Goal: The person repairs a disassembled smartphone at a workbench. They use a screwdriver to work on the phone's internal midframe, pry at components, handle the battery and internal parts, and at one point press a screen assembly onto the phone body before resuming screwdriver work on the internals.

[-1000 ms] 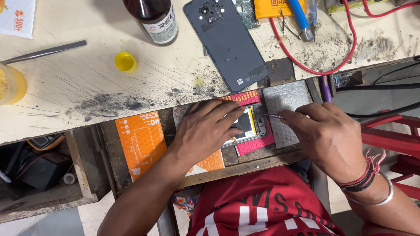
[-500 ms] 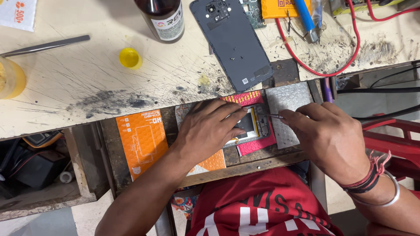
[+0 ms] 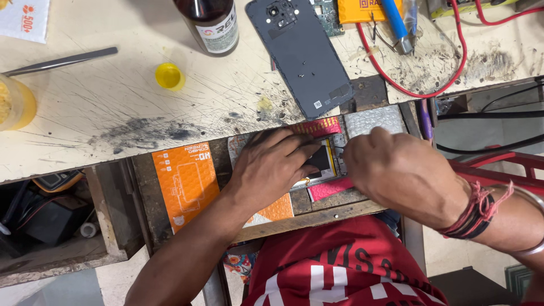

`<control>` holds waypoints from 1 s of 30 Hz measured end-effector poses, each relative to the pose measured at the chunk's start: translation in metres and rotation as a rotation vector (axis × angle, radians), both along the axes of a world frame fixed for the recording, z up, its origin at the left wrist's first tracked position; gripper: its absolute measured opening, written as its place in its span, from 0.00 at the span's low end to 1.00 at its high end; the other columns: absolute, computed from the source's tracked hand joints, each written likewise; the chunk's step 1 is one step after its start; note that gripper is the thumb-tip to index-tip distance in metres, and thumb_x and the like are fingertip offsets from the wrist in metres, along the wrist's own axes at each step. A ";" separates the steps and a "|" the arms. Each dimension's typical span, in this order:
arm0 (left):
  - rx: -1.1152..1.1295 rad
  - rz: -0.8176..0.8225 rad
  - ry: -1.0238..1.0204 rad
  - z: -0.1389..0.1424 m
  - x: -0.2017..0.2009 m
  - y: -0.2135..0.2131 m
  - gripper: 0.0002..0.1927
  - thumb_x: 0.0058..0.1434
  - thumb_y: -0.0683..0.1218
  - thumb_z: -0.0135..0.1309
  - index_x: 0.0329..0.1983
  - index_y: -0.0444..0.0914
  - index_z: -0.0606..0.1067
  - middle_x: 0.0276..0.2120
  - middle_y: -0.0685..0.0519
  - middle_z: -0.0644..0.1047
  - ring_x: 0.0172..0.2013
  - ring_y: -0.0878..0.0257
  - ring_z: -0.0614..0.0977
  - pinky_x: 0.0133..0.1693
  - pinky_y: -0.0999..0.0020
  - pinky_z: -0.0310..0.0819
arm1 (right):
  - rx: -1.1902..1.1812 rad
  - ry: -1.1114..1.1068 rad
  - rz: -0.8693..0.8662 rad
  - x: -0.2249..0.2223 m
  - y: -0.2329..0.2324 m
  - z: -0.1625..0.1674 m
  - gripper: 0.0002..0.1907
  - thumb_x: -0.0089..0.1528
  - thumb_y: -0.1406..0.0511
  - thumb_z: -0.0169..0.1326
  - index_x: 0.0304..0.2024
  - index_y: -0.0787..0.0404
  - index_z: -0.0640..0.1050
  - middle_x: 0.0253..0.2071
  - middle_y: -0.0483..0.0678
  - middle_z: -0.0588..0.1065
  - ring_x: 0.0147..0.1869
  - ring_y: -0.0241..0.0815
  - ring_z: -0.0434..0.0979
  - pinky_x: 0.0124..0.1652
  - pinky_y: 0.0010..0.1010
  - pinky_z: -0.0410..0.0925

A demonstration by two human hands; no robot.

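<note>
An opened phone body (image 3: 324, 164) with its dark battery showing lies on a pink pad inside a pulled-out wooden drawer (image 3: 317, 214). My left hand (image 3: 272, 164) lies flat across the phone's left part and presses it down. My right hand (image 3: 396, 173) sits just right of the phone, fingers pinched at its right edge; whatever it pinches is hidden by the fingers. The phone's dark grey back cover (image 3: 303, 56) rests face down on the workbench above the drawer.
An orange flat box (image 3: 184, 181) lies in the drawer's left part. On the scratched bench (image 3: 113, 113) are a dark bottle (image 3: 209, 22), a yellow cap (image 3: 169, 76), metal tweezers (image 3: 59, 61), a yellow jar (image 3: 14, 105), red wires (image 3: 453, 68) and a blue-handled tool (image 3: 394, 20). An open compartment (image 3: 51, 215) holds dark clutter.
My right hand has slid left toward the phone's right edge, and now covers the bubble-wrap patch. My left hand stays pressed on the phone.
</note>
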State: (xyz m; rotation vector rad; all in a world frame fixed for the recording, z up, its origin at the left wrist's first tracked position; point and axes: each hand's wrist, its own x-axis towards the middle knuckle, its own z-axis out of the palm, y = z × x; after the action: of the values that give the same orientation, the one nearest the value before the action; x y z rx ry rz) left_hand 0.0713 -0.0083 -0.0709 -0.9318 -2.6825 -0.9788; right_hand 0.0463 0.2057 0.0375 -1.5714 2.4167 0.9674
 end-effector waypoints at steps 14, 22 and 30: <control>-0.012 -0.007 -0.018 -0.001 -0.001 -0.001 0.21 0.54 0.53 0.65 0.50 0.41 0.82 0.42 0.58 0.80 0.48 0.61 0.79 0.49 0.61 0.75 | -0.184 -0.079 -0.066 -0.002 0.008 0.001 0.09 0.54 0.63 0.54 0.36 0.56 0.78 0.34 0.42 0.71 0.39 0.39 0.73 0.32 0.28 0.71; -0.026 -0.017 -0.019 -0.003 0.000 -0.001 0.20 0.53 0.53 0.66 0.47 0.41 0.82 0.43 0.58 0.80 0.49 0.61 0.79 0.49 0.61 0.75 | -0.212 -0.175 -0.168 -0.005 0.004 0.010 0.07 0.53 0.64 0.55 0.34 0.54 0.77 0.34 0.42 0.71 0.39 0.40 0.74 0.34 0.31 0.73; -0.017 -0.006 -0.005 -0.005 0.000 -0.001 0.20 0.53 0.54 0.65 0.46 0.41 0.82 0.44 0.58 0.81 0.49 0.60 0.79 0.49 0.60 0.75 | -0.272 -0.172 -0.156 -0.004 0.007 0.011 0.13 0.50 0.64 0.55 0.38 0.54 0.79 0.35 0.42 0.71 0.41 0.42 0.74 0.35 0.31 0.73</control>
State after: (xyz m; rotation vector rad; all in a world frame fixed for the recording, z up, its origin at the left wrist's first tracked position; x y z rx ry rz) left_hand 0.0712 -0.0088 -0.0760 -0.9417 -2.6978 -0.9626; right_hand 0.0423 0.2131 0.0480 -1.4427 2.5838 0.4722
